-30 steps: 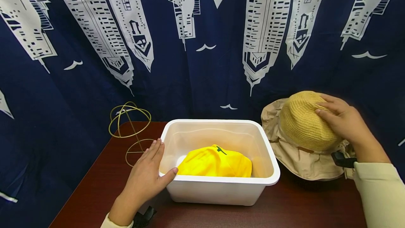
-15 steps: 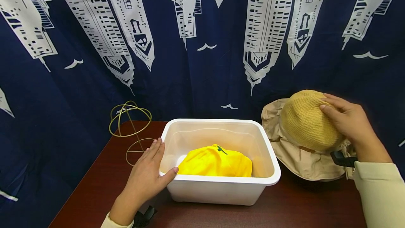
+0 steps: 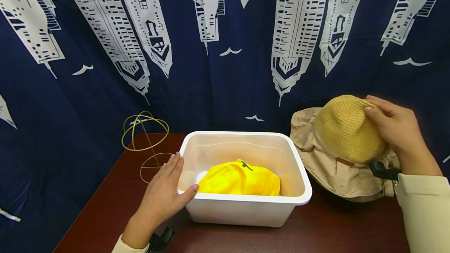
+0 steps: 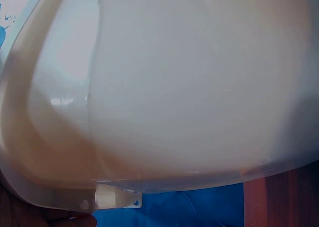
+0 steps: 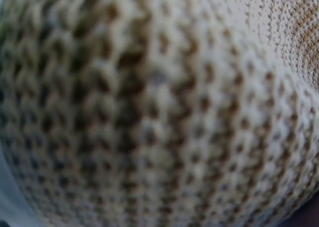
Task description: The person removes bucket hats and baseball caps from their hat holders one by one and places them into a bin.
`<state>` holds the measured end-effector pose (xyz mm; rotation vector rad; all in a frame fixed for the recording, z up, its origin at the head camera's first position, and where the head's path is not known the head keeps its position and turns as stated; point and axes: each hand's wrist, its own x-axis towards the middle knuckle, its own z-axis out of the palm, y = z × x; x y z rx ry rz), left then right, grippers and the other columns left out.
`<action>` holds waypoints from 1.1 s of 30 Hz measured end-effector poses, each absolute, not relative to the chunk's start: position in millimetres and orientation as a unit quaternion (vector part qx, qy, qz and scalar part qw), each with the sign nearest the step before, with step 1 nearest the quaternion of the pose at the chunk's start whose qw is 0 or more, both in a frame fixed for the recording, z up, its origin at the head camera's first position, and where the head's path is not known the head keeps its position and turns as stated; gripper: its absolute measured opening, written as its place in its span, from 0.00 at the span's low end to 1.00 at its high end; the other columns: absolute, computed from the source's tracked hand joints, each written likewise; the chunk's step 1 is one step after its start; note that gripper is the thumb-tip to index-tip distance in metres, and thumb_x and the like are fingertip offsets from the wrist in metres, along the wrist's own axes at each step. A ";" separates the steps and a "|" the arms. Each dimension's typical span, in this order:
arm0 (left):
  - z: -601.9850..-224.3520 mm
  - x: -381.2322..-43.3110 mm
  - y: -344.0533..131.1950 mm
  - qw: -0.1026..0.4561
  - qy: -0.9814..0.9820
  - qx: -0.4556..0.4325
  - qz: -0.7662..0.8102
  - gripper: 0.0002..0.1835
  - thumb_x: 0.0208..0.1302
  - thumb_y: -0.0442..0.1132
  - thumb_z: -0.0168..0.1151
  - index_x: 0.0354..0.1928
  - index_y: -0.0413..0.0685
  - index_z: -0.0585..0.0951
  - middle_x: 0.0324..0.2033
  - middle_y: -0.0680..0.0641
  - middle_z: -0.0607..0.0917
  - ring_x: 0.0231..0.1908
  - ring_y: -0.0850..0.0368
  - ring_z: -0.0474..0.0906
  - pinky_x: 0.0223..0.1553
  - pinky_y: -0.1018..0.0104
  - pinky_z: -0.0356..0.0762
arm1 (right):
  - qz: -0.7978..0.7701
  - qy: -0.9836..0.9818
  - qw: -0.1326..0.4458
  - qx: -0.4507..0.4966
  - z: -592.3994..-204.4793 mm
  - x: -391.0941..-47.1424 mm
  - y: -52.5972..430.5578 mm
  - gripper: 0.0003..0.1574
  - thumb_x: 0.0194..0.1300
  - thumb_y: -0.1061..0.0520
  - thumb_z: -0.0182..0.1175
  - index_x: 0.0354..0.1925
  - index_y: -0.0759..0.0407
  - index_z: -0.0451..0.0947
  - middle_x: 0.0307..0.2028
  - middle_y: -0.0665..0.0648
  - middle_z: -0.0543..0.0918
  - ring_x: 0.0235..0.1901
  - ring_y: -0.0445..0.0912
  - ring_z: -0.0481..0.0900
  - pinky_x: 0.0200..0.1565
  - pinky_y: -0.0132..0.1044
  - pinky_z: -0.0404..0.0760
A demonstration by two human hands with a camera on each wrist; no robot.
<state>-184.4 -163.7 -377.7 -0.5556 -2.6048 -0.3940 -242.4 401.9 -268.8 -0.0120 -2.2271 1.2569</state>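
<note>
A mustard-yellow knitted hat point(image 3: 346, 128) sits on a wide-brimmed beige hat point(image 3: 346, 180) at the right. My right hand point(image 3: 397, 128) pinches the knitted hat's crown between thumb and fingers, and the fabric is drawn into a fold there. Close-up ribbed knit point(image 5: 164, 112) fills the right wrist view, so the fingers are hidden. With straight fingers, my left hand point(image 3: 165, 188) rests against the left rim of a white plastic tub point(image 3: 242, 212). Inside the tub lies a bright yellow cap point(image 3: 239, 180) with a small green mark. The tub's wall point(image 4: 189, 97) fills most of the left wrist view.
A gold wire hat stand point(image 3: 145, 149) stands at the back left of the dark red-brown table point(image 3: 109, 206). Behind the table hangs a navy curtain point(image 3: 225, 85) printed with white buildings. The beige hat lies close to the tub's right side.
My right hand has shifted right and slightly up, pulling the knitted hat's crown with it. The pinch has tightened into a fold. My left hand and the tub have stayed put.
</note>
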 end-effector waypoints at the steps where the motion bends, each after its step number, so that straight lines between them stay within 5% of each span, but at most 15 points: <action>1: -377.6 -184.4 -163.7 0.222 -0.943 -0.201 -0.143 0.46 0.63 0.64 0.57 0.70 0.32 0.67 0.70 0.36 0.66 0.71 0.41 0.61 0.65 0.42 0.64 | 0.472 -0.832 0.289 -0.008 -267.5 -242.8 401.8 0.26 0.69 0.50 0.63 0.64 0.51 0.77 0.52 0.25 0.78 0.59 0.27 0.68 0.50 0.11 0.65; 22: -374.8 -183.6 -162.7 0.216 -0.945 -0.196 -0.145 0.46 0.62 0.62 0.60 0.70 0.32 0.67 0.70 0.36 0.65 0.70 0.40 0.61 0.65 0.42 0.64 | 0.527 -0.788 0.309 -0.072 -220.9 -247.9 390.9 0.23 0.68 0.50 0.63 0.61 0.41 0.80 0.49 0.37 0.80 0.45 0.31 0.74 0.36 0.14 0.72; 33: -375.6 -183.7 -163.2 0.211 -0.947 -0.194 -0.146 0.47 0.62 0.64 0.58 0.70 0.32 0.66 0.70 0.36 0.65 0.71 0.41 0.60 0.66 0.43 0.63 | 0.596 -0.737 0.319 -0.005 -201.7 -254.0 372.6 0.19 0.65 0.57 0.67 0.55 0.49 0.85 0.43 0.41 0.84 0.43 0.34 0.77 0.38 0.16 0.75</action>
